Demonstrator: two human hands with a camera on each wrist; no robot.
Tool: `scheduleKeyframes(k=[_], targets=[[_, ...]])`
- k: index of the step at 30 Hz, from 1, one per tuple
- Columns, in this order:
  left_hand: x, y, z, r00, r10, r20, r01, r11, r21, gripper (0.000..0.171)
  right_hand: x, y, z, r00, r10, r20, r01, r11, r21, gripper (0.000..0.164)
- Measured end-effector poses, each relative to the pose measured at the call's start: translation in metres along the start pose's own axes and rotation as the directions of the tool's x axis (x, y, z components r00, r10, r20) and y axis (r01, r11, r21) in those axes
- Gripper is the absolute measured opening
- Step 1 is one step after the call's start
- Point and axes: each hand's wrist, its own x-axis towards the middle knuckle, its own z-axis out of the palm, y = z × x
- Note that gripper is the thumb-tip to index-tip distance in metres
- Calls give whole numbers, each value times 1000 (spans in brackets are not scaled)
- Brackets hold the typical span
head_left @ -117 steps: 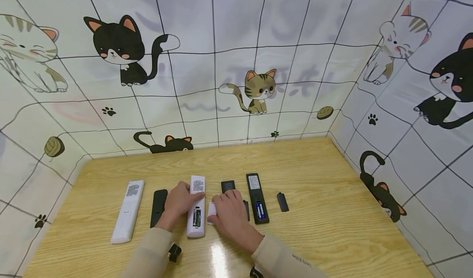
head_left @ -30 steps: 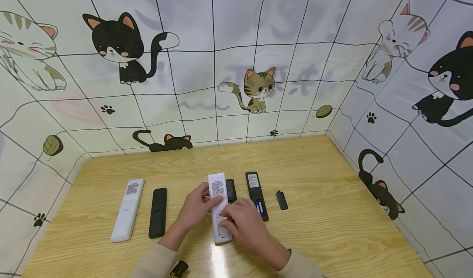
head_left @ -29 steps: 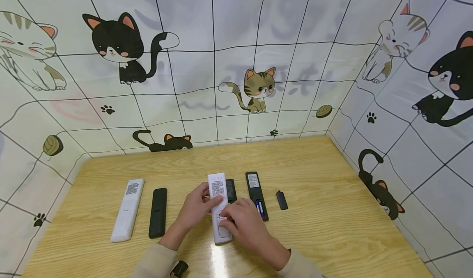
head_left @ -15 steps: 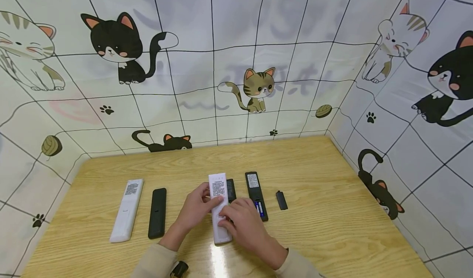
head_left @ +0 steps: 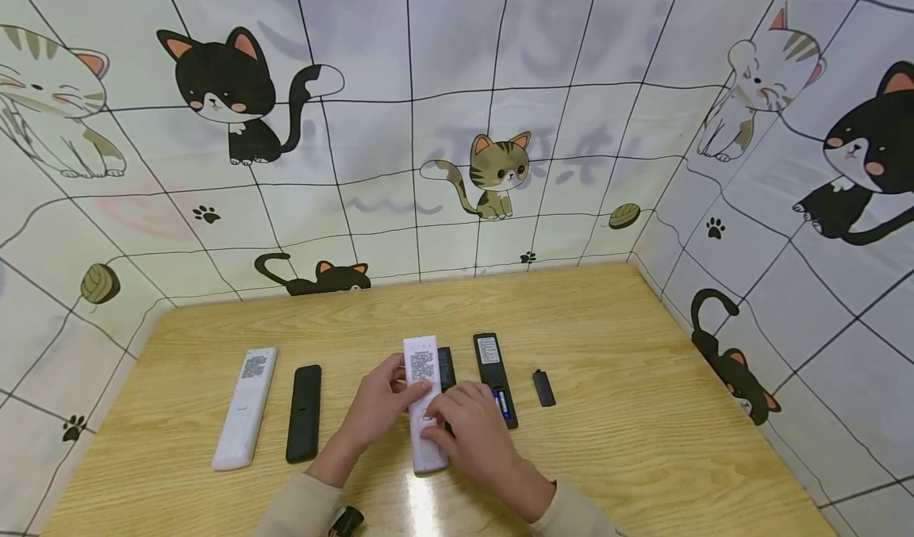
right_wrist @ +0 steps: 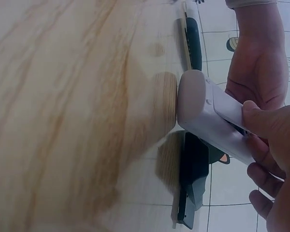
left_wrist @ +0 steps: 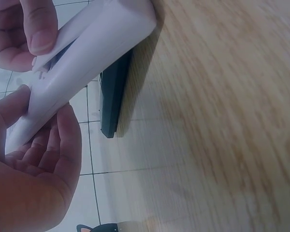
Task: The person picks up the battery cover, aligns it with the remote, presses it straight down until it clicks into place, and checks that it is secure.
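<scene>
My left hand (head_left: 378,402) grips a white remote control (head_left: 421,362) by its sides, its labelled back facing up, thumb across the back. My right hand (head_left: 474,434) pinches the upper end of the white battery cover (right_wrist: 227,107) between thumb and finger. In both wrist views the cover lies slantwise over the battery compartment: its lower end meets the remote's bottom end, while its pinched end stands off, leaving a dark gap. In the left wrist view, left fingers (left_wrist: 67,140) curl under the remote's body. The batteries inside are hidden by the cover.
Right of the hands lie a black remote (head_left: 490,354) with its blue batteries showing and a small black battery cover (head_left: 544,388). Another dark remote (head_left: 447,366) is partly hidden behind the white one. At left lie a black remote (head_left: 305,410) and another white remote (head_left: 246,410).
Since the earliest frame, my left hand has lifted the white remote and moved it right; my right hand has brought the cover onto its back. Over the last second the hands have barely moved.
</scene>
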Motion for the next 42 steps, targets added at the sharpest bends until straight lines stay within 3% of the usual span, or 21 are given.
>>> scheduleKeyframes(k=[13,23,33,42], targets=[[-1,0,0,1000,-2,3,2,1000,5,38,-2,-1,0,993,104,50,-103,995,-17,29],[-1,2,0,1000,-2,-2,2,1000,16,40,-4,-1,-1,961,249,120,-246,969,-37,47],[-2,2,0,1000,11,4,-11,1000,8,44,-4,-3,-2,954,247,168,-235,968,-86,67],[-1,0,0,1000,16,7,-16,1000,6,45,-4,-3,0,951,244,188,-231,969,-88,65]])
